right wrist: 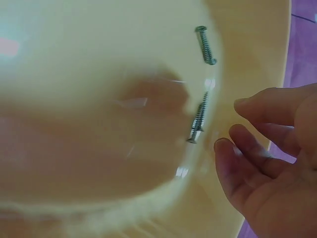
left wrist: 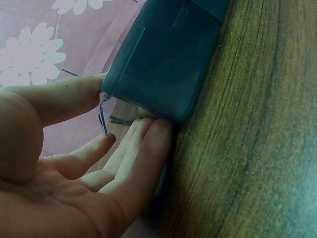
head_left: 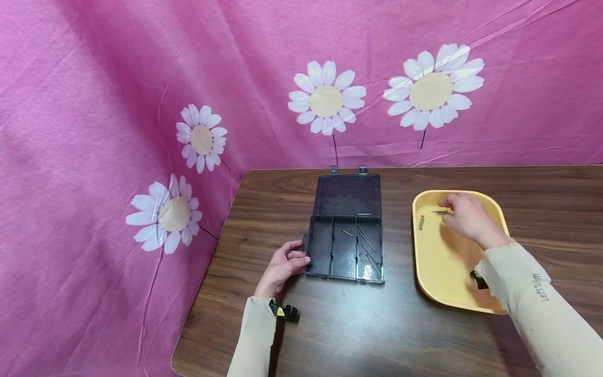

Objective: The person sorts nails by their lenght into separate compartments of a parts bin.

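Observation:
A dark see-through compartment box (head_left: 321,246) lies with its lid (head_left: 347,193) folded back. My left hand (head_left: 284,266) holds its near left corner, and in the left wrist view the thumb (left wrist: 74,96) is at the rim with fingers against the side wall. Long thin nails (head_left: 369,251) lie in the right compartment, and a small screw (head_left: 347,233) in the middle one. My right hand (head_left: 464,217) reaches into the yellow tray (head_left: 440,283), fingers parted beside a few screws (right wrist: 199,119). More screws (right wrist: 205,45) lie close by along the tray's wall.
The brown wooden table (head_left: 348,330) carries the box at its middle and the tray to the right. A pink cloth (head_left: 264,63) with daisies hangs behind the table and along its left side. Camera straps sit on both wrists.

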Demonstrator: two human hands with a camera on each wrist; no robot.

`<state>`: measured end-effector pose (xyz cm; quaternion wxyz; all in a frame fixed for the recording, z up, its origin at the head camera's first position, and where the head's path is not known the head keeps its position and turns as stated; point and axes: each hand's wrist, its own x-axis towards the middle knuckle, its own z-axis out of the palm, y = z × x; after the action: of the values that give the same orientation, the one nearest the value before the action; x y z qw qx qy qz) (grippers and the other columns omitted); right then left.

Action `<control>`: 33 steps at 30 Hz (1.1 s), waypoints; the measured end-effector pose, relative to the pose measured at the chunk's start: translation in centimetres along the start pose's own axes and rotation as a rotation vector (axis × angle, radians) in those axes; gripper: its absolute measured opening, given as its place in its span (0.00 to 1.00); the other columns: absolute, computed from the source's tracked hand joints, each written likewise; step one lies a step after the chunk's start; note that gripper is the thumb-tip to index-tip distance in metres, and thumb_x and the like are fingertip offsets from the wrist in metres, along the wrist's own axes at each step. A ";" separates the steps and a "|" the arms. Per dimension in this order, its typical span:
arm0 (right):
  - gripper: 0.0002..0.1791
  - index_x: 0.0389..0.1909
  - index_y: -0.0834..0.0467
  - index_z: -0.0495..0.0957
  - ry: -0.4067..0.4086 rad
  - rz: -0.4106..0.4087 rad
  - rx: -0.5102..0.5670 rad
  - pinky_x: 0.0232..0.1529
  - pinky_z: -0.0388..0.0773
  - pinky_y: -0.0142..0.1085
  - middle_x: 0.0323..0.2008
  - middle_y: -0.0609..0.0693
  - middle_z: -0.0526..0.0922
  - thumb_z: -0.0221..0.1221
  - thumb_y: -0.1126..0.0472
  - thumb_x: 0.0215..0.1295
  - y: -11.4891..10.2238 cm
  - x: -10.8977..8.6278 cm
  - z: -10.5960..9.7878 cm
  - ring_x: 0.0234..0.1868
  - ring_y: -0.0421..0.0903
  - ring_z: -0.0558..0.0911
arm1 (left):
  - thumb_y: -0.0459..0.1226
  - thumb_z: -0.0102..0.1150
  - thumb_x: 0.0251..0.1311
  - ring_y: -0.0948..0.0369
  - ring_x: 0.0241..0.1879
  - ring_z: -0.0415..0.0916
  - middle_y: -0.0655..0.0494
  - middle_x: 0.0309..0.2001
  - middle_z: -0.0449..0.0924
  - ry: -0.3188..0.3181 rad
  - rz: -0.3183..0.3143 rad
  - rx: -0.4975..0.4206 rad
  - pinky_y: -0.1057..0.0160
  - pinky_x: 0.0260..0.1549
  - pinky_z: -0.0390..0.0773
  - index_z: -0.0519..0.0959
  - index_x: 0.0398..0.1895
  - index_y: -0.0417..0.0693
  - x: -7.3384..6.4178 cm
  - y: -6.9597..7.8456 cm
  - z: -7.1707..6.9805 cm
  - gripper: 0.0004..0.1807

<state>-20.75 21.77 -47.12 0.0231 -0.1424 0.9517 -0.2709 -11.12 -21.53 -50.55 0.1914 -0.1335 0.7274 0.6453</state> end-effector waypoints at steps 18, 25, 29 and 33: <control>0.14 0.37 0.70 0.74 0.001 0.014 -0.034 0.38 0.71 0.54 0.30 0.63 0.76 0.56 0.70 0.46 1.1 -0.1 1.0 0.35 0.60 0.74 | 0.31 0.64 0.56 0.63 0.36 0.78 0.50 0.44 0.79 0.012 -0.012 0.006 0.64 0.36 0.81 0.67 0.65 0.45 0.0 0.1 0.1 0.32; 0.11 0.34 0.67 0.74 -0.051 0.028 -0.045 0.35 0.72 0.49 0.26 0.56 0.75 0.54 0.71 0.46 1.1 -0.3 1.2 0.30 0.55 0.73 | 0.31 0.64 0.56 0.64 0.35 0.78 0.49 0.44 0.79 0.011 -0.002 0.011 0.64 0.36 0.81 0.67 0.66 0.43 0.1 0.1 0.1 0.32; 0.11 0.34 0.66 0.74 -0.060 0.043 -0.039 0.35 0.72 0.47 0.27 0.56 0.76 0.53 0.71 0.46 1.0 -0.4 1.4 0.31 0.55 0.73 | 0.31 0.64 0.56 0.64 0.35 0.78 0.50 0.43 0.79 0.013 -0.003 0.014 0.64 0.35 0.81 0.67 0.65 0.43 0.0 0.1 0.1 0.32; 0.11 0.34 0.66 0.74 -0.079 0.065 -0.033 0.35 0.72 0.46 0.28 0.57 0.76 0.52 0.72 0.46 1.1 -0.5 1.4 0.31 0.55 0.74 | 0.31 0.64 0.56 0.63 0.36 0.78 0.50 0.43 0.79 0.010 -0.008 0.015 0.64 0.36 0.81 0.67 0.65 0.44 0.0 0.2 0.1 0.32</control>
<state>-20.43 22.06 -48.94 0.0672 -0.1226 0.9586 -0.2482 -11.17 -21.42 -50.36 0.1911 -0.1382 0.7326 0.6385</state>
